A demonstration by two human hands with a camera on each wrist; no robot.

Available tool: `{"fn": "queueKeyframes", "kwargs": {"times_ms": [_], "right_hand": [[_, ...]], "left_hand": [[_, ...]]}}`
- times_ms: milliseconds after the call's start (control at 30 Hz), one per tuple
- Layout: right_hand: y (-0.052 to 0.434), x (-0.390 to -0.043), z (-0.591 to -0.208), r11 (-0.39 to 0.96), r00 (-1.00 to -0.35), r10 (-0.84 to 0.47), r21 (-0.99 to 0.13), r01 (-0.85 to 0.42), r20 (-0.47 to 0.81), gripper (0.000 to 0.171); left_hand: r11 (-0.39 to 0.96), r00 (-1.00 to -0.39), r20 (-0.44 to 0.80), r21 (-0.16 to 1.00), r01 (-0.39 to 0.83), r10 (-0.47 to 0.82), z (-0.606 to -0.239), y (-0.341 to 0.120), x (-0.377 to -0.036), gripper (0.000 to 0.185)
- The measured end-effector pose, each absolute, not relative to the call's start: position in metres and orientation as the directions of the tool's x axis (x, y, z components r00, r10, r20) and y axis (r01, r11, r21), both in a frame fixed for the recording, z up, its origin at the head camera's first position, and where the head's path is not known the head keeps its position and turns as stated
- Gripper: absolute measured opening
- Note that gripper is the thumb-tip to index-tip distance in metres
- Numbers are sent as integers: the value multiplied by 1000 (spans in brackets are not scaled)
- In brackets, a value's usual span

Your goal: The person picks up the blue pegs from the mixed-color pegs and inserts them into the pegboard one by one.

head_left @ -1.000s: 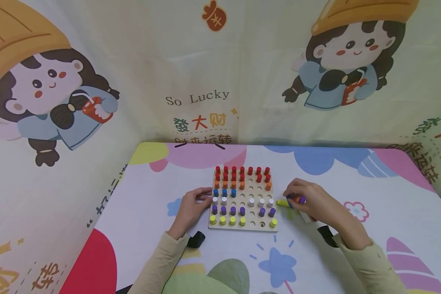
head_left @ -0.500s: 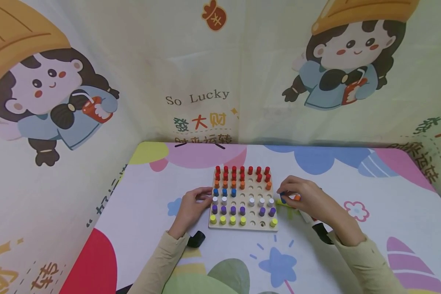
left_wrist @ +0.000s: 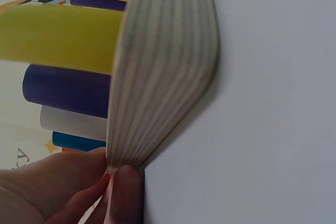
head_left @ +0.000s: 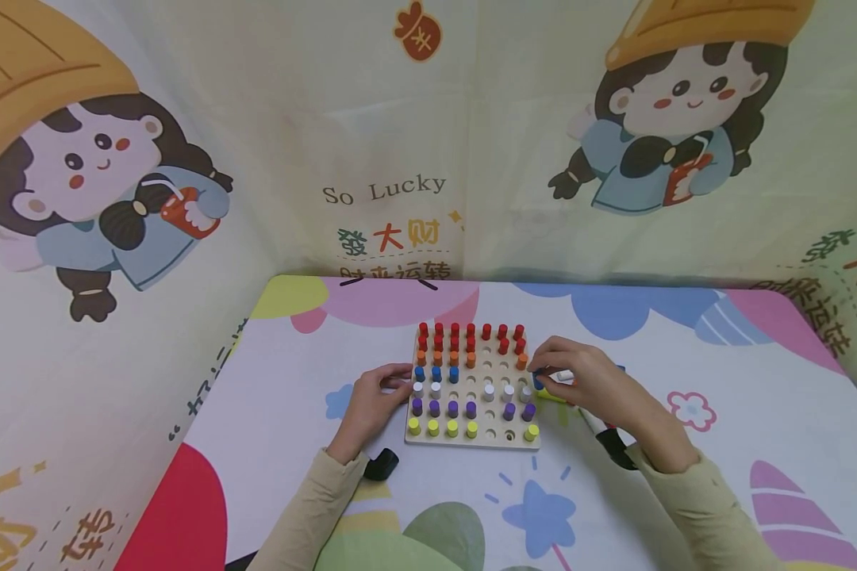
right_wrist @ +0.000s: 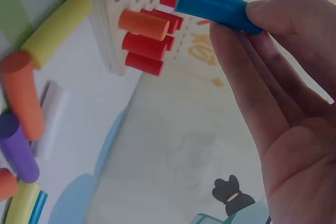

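While the right hand (head_left: 586,385) pinches a blue peg (right_wrist: 212,8) at its fingertips, tip it upright — then lower it straight. The left hand (head_left: 371,404), fingers curled on the board (head_left: 471,438) edge, should brace it.

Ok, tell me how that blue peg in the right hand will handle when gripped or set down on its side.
The blue peg looks like a rigid, straight cylinder, so it should not bend in the right hand. Its smooth painted surface may slip between the fingers. Laid sideways on the flat table it would probably roll, like the loose orange peg could.
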State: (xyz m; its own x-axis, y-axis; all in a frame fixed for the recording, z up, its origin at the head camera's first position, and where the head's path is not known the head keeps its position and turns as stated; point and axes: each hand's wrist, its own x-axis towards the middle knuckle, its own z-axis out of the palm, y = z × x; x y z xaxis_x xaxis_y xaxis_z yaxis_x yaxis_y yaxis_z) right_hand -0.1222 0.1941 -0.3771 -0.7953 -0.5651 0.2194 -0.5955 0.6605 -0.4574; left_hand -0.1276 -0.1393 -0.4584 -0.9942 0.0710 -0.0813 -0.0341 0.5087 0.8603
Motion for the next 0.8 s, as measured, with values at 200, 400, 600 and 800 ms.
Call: {"fn": "queueKeyframes", "kwargs": {"times_ms": [200,400,600,800], "right_hand": [[187,-126,-375,651,-791,-569,-466,-600,224,22],[180,-131,-375,631,-772,-587,-460,-625,244,20],[175,-136,-376,617,-766,-597,-474,-628,238,17],[170,-141,-377,607,-757,-611,-477,-635,231,16]], "left_hand": [[512,-994,-78,858,-30,72,-458,-139,-127,32],[516,-995,-74,856,-28,68,-458,-140,-127,31],[514,-995,-75,857,-30,66,-457,-139,-126,32],[514,-995,-75,857,-32,64,-457,-138,-126,33]]}}
